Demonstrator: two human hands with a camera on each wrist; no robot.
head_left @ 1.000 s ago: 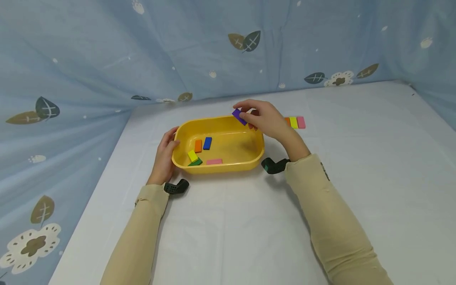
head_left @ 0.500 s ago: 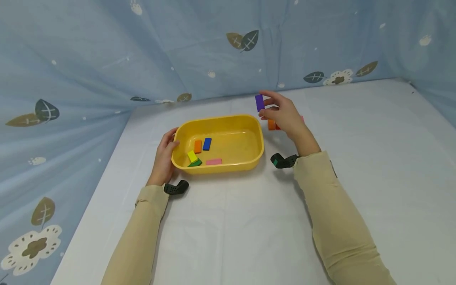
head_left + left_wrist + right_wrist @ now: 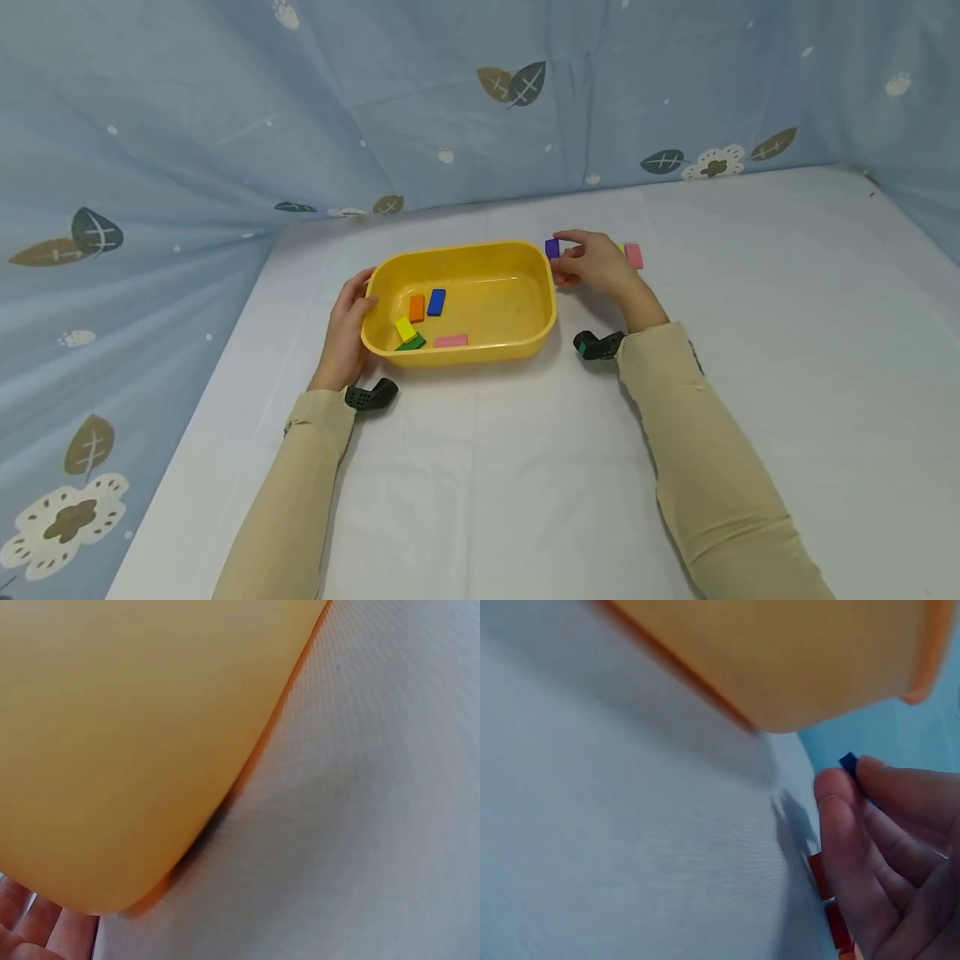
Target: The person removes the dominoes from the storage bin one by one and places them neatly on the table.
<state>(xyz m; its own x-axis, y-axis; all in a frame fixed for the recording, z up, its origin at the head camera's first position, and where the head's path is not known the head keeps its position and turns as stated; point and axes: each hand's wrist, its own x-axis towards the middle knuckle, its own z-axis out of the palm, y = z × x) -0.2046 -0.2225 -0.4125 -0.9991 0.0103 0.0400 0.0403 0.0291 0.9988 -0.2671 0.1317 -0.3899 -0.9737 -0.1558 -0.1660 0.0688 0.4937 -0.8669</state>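
A yellow plastic basin (image 3: 495, 310) sits on the table, and my left hand (image 3: 345, 333) grips its left end, thumb over the rim. Inside it lie an orange block (image 3: 417, 308), a blue block (image 3: 437, 302), a yellow block (image 3: 406, 330), a green block (image 3: 412, 342) and a pink block (image 3: 451, 341). Just past the basin's right end, my right hand (image 3: 600, 265) pinches a small purple block (image 3: 552, 248) between thumb and fingers. In the right wrist view that purple block (image 3: 848, 763) shows dark blue at the fingertips.
A row of small blocks lies right of the basin, partly hidden by the right hand; its pink block (image 3: 633, 256) shows at the end. The right wrist view shows red blocks (image 3: 838, 924) below the fingers. A patterned blue cloth (image 3: 420, 108) hangs behind the table.
My right hand has carried the purple block rightward from above the basin's back right rim, then lowered it toward the row of blocks. The left hand and basin have stayed put.
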